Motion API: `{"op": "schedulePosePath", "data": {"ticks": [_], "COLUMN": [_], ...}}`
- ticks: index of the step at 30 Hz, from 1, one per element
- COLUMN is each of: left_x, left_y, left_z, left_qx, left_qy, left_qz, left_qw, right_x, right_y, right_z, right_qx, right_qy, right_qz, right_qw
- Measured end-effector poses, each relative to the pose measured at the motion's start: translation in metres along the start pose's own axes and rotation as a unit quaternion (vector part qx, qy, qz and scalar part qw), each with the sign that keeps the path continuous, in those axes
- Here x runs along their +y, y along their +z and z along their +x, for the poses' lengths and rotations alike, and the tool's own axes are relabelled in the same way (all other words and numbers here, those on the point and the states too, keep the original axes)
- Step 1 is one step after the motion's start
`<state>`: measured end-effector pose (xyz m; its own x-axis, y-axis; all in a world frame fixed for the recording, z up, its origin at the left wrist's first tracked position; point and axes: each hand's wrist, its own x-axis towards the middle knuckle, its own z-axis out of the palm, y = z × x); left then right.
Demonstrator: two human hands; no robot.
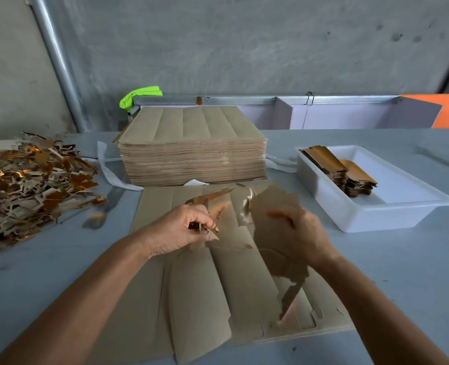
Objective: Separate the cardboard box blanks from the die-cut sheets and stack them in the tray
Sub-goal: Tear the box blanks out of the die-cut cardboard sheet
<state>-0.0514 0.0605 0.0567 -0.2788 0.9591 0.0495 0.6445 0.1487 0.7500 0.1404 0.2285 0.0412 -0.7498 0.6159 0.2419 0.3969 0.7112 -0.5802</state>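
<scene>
Left hand [183, 227] clamped on thin brown-and-gold cardboard offcuts [212, 204]; right hand [297, 233] blurred — grip could not be told — over a lifted brown cardboard blank [273, 206]. Flat brown die-cut sheet [197, 285] on the pale blue desk [47, 264]; white plastic tray [402, 206] at right, partly stacked. Risk judged: torn blank — from a nick not yet severed.

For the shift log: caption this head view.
Left hand grips torn scrap, right hand pulls a brown cardboard blank off the die-cut sheet.
</scene>
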Motion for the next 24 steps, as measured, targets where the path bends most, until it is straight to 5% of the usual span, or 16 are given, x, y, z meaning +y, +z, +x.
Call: {"op": "schedulePosePath", "data": {"ticks": [9,18,24], "left_x": [0.0,0.002,-0.008], "left_y": [0.008,0.018,0.023], "left_z": [0.007,0.013,0.005], "left_qx": [0.058,0.078,0.085], "left_qy": [0.041,0.068,0.05], "left_qz": [0.091,0.159,0.173], "left_qw": [0.993,0.982,0.98], "right_x": [-0.041,-0.043,-0.018], "right_y": [0.014,0.022,0.03], "right_z": [-0.019,-0.016,-0.013], "right_qx": [-0.113,-0.111,0.038], "right_qy": [-0.03,0.023,0.2], "right_qz": [0.234,0.194,0.204], "right_qw": [0.965,0.974,0.958]}}
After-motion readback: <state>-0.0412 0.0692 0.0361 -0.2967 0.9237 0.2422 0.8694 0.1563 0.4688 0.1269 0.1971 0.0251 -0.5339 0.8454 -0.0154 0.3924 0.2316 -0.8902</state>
